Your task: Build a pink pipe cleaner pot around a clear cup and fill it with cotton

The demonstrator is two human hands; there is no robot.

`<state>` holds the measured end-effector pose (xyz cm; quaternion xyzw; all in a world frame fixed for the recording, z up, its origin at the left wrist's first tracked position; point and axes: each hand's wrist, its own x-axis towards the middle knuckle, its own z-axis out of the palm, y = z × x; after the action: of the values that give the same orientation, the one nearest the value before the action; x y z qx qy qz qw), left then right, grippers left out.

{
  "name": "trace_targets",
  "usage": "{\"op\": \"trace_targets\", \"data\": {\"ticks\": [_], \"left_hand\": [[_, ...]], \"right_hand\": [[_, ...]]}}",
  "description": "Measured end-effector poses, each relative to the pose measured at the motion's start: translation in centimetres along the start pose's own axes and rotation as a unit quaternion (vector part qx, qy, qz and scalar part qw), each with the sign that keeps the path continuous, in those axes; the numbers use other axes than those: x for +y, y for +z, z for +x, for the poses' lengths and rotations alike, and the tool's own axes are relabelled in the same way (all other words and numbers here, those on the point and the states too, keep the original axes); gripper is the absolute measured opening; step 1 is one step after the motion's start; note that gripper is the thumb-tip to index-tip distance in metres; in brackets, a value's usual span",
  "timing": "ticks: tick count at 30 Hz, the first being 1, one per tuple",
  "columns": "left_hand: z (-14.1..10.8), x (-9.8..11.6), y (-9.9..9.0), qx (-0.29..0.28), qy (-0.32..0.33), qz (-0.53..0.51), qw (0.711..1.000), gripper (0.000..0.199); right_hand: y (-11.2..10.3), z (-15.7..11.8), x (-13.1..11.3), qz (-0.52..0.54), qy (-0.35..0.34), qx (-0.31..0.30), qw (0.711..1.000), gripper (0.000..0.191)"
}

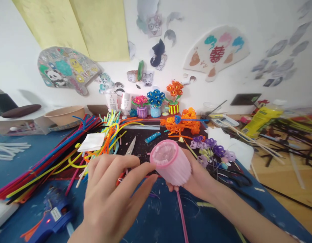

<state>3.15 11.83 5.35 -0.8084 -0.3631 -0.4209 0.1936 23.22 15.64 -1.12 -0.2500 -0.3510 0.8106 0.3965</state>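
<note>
In the head view my right hand (200, 172) is wrapped round a small pink pot (174, 168), which looks made of fuzzy pipe cleaners. The pot is tilted with its mouth toward me, and a darker pink ring runs round its rim. A pink pipe cleaner (181, 216) hangs down below that hand; where its upper end goes is hidden. My left hand (117, 195) is beside the pot, thumb and index finger apart. Its index fingertip is at the rim's left edge, and whether it touches I cannot tell. Scissors (131, 147) lie partly hidden behind the left hand.
A blue glue gun (53, 216) with a lit red light lies front left. Bundled coloured pipe cleaners (57, 152) stretch across the left side. Purple flowers (216, 148) and orange flowers (186, 125) lie to the right and behind. Finished flower pots (156, 109) line the wall.
</note>
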Motion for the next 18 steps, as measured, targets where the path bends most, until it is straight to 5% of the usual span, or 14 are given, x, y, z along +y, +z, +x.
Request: {"op": "trace_targets", "data": {"ticks": [18], "left_hand": [[-0.1,0.7,1.5,0.025,0.031,0.065,0.997,0.013]], "right_hand": [[0.4,-0.1,0.5,-0.013,0.011,-0.005,1.000,0.067]]}}
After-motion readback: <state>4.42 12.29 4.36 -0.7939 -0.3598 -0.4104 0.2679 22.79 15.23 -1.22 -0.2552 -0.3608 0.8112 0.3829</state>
